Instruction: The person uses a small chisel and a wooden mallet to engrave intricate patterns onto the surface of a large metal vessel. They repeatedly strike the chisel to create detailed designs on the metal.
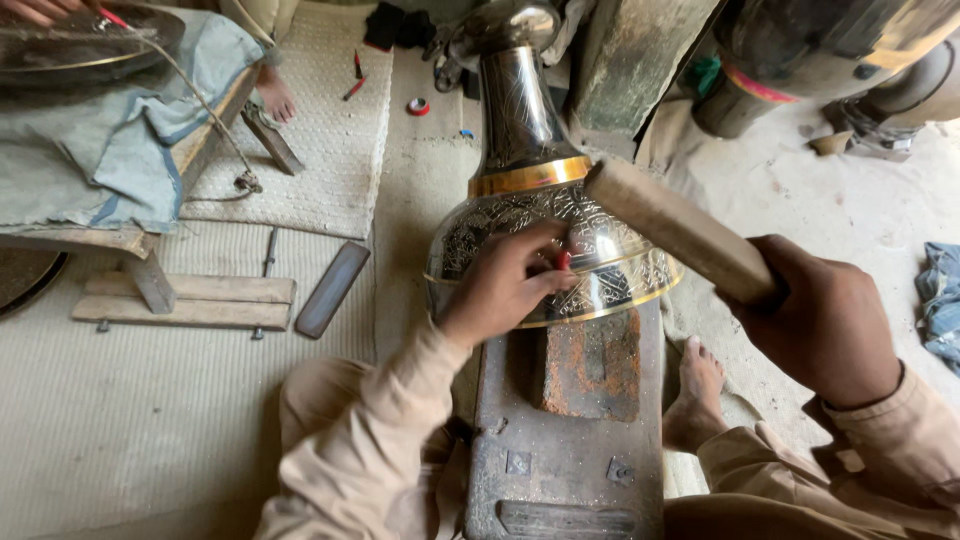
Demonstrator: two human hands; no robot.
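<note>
The engraved metal vessel (545,225) lay on its side across a dark iron block (570,420), its wide bell-shaped body near the person and its narrow neck pointing to the far side of the scene; resting it on that heavy block seemed meant to give the thin wall a firm backing, with the gold-banded rim hanging just over a rusty insert (590,365) set into the block. The left hand (505,285) was closed on the near left flank of the vessel, fingers curled against the engraved surface and pinching a small red-tipped tool (564,260) whose tip touched the metal; judged from the grip, that hand both steadied the round body against rolling and kept the tool in place. The right hand (825,320) was wrapped tight round the lower end of a wooden mallet (675,230), which slanted up and leftward so that its far end hung just above the vessel's upper right side, close to the tool. The vessel thus sat directly under the left hand and to the left of, and a little farther away than, the right. The person sat on the matted floor (150,420) with knees either side of the block and a bare foot (695,395) beside it on the right.
</note>
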